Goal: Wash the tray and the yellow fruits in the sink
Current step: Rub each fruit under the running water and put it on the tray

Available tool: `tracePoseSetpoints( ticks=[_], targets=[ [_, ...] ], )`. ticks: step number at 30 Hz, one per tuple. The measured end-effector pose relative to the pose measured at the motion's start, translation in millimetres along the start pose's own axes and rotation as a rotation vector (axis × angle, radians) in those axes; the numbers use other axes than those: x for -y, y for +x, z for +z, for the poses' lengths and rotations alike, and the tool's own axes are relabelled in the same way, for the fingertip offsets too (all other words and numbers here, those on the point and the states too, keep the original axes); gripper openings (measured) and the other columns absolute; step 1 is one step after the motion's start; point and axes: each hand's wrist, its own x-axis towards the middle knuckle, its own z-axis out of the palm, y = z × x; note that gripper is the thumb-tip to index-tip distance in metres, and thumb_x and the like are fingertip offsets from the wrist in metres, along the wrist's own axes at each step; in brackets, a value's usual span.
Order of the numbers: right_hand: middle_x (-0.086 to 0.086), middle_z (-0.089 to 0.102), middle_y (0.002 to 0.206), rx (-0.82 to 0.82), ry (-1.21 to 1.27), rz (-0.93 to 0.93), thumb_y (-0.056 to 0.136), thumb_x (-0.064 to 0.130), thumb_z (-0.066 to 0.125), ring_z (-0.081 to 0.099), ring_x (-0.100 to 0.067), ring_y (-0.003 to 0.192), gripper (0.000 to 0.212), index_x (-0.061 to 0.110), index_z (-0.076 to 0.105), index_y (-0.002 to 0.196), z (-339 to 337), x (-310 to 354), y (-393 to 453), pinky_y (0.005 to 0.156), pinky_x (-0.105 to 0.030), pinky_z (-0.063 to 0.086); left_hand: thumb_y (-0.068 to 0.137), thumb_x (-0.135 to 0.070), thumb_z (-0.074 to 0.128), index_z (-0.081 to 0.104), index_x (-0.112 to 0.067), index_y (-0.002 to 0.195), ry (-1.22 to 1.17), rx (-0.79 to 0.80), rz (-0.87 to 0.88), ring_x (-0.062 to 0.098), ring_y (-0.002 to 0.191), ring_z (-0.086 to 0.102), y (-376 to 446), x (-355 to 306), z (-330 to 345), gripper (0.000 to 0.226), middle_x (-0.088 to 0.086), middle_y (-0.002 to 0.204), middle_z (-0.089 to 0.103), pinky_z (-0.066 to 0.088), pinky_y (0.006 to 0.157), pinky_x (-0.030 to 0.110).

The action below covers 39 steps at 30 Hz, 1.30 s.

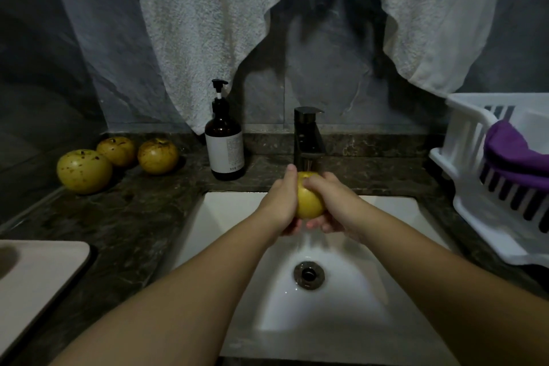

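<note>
Both hands are out over the white sink (225, 217), and between them sits a yellow fruit (309, 202), held right under the dark tap (309, 140) at the far edge of the basin. The left hand (280, 202) cups the fruit's left side, fingers curled under it, thumb lying up along the top. The right hand (332, 202) wraps the right side, its fingers curled round beneath and its thumb over the upper face, so both hands grip the one fruit. Water falls from under the hands toward the drain (309, 274), which lies near the middle of the basin. Over on the far left of the dark stone bench (142, 217), three more yellow fruits wait: a big one (84, 171) nearest the left, a smaller one (117, 151) just behind it, and a third (157, 156) to their right, beside the brown pump bottle (225, 145). At the near left corner lies the pale tray (38, 276), flat on the bench and partly out of view. On the right stands a white dish rack (475, 187) with a purple cloth (517, 154) inside. A white towel (208, 38) hangs on the wall behind.
</note>
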Motion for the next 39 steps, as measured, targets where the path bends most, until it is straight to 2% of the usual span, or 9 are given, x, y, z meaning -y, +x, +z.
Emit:
tracePoseSetpoints(
  ticks=[6, 12, 19, 23, 25, 28, 30, 33, 39],
  targets=[
    [-0.017, 0.073, 0.098, -0.061, -0.005, 0.073, 0.091, 0.074, 0.048, 0.071, -0.024, 0.055, 0.050, 0.035, 0.049, 0.121, 2.3, 1.5, 8.7, 0.042, -0.019, 0.039, 0.094, -0.084, 0.031, 0.056, -0.028, 0.122, 0.000, 0.004, -0.009, 0.019, 0.056, 0.057, -2.5, -1.4, 4.2, 0.067, 0.015, 0.092, 0.063, 0.043, 0.048, 0.025],
    [-0.019, 0.072, 0.100, -0.009, 0.041, 0.056, 0.091, 0.070, 0.048, 0.074, -0.025, 0.063, 0.049, 0.035, 0.050, 0.125, -1.4, -5.1, 6.8, 0.044, -0.021, 0.040, 0.098, -0.079, 0.029, 0.055, -0.031, 0.114, 0.017, -0.016, -0.004, 0.023, 0.069, 0.060, -5.1, -2.5, 3.6, 0.057, 0.015, 0.099, 0.063, 0.045, 0.050, 0.026],
    [-0.016, 0.074, 0.099, -0.013, 0.055, 0.047, 0.087, 0.074, 0.053, 0.075, -0.028, 0.066, 0.050, 0.036, 0.052, 0.121, -1.9, -5.1, 8.3, 0.045, -0.021, 0.039, 0.086, -0.090, 0.030, 0.057, -0.029, 0.119, 0.082, -0.024, 0.010, 0.024, 0.071, 0.062, -6.8, -2.2, 0.7, 0.075, 0.012, 0.098, 0.065, 0.047, 0.054, 0.027],
    [-0.013, 0.068, 0.099, -0.132, -0.189, 0.127, 0.089, 0.082, 0.033, 0.074, -0.025, 0.063, 0.062, 0.030, 0.053, 0.116, -0.2, -0.5, 12.2, 0.046, -0.020, 0.040, 0.080, -0.093, 0.028, 0.052, -0.033, 0.126, 0.172, -0.026, 0.006, 0.028, 0.094, 0.067, -7.8, -0.1, 5.2, 0.079, 0.009, 0.110, 0.064, 0.054, 0.064, 0.032],
    [-0.011, 0.066, 0.095, -0.161, -0.259, 0.098, 0.091, 0.082, 0.030, 0.068, -0.021, 0.059, 0.062, 0.029, 0.052, 0.114, 0.1, -0.4, 15.8, 0.047, -0.021, 0.041, 0.081, -0.093, 0.032, 0.052, -0.037, 0.123, 0.146, -0.015, 0.019, 0.025, 0.088, 0.067, -7.8, 0.0, 4.4, 0.072, 0.009, 0.110, 0.064, 0.054, 0.061, 0.031],
    [-0.012, 0.065, 0.081, -0.087, 0.048, 0.104, 0.096, 0.070, 0.042, 0.057, -0.018, 0.047, 0.055, 0.022, 0.058, 0.119, -4.6, -3.0, 13.4, 0.042, -0.021, 0.037, 0.076, -0.096, 0.045, 0.055, -0.034, 0.125, -0.004, 0.041, -0.028, 0.020, 0.070, 0.066, -8.3, 0.4, 0.2, 0.080, 0.012, 0.103, 0.071, 0.052, 0.059, 0.028],
    [-0.014, 0.066, 0.075, -0.011, 0.266, 0.134, 0.097, 0.060, 0.051, 0.057, -0.022, 0.049, 0.051, 0.016, 0.059, 0.122, -5.7, -5.3, 9.7, 0.046, -0.025, 0.037, 0.069, -0.100, 0.049, 0.060, -0.020, 0.130, -0.111, 0.120, -0.141, 0.022, 0.077, 0.069, -10.3, 1.2, -3.6, 0.101, 0.017, 0.105, 0.076, 0.053, 0.067, 0.030],
    [-0.022, 0.067, 0.091, 0.060, 0.369, 0.177, 0.098, 0.057, 0.051, 0.061, -0.031, 0.064, 0.055, 0.010, 0.056, 0.126, -3.8, -5.0, 9.2, 0.055, -0.029, 0.038, 0.073, -0.093, 0.056, 0.062, -0.009, 0.130, -0.303, 0.199, -0.255, 0.024, 0.075, 0.074, -13.7, -1.1, -6.9, 0.102, 0.026, 0.114, 0.074, 0.060, 0.058, 0.027],
    [-0.006, 0.067, 0.062, 0.001, 0.134, 0.185, 0.085, 0.084, 0.046, 0.060, -0.014, 0.049, 0.068, 0.024, 0.059, 0.115, 2.8, -6.0, 9.0, 0.041, -0.020, 0.036, 0.091, -0.081, 0.047, 0.053, -0.024, 0.128, 0.117, -0.149, 0.137, 0.024, 0.082, 0.072, -5.7, 0.5, -1.7, 0.068, 0.008, 0.107, 0.067, 0.058, 0.061, 0.034]
  ],
)
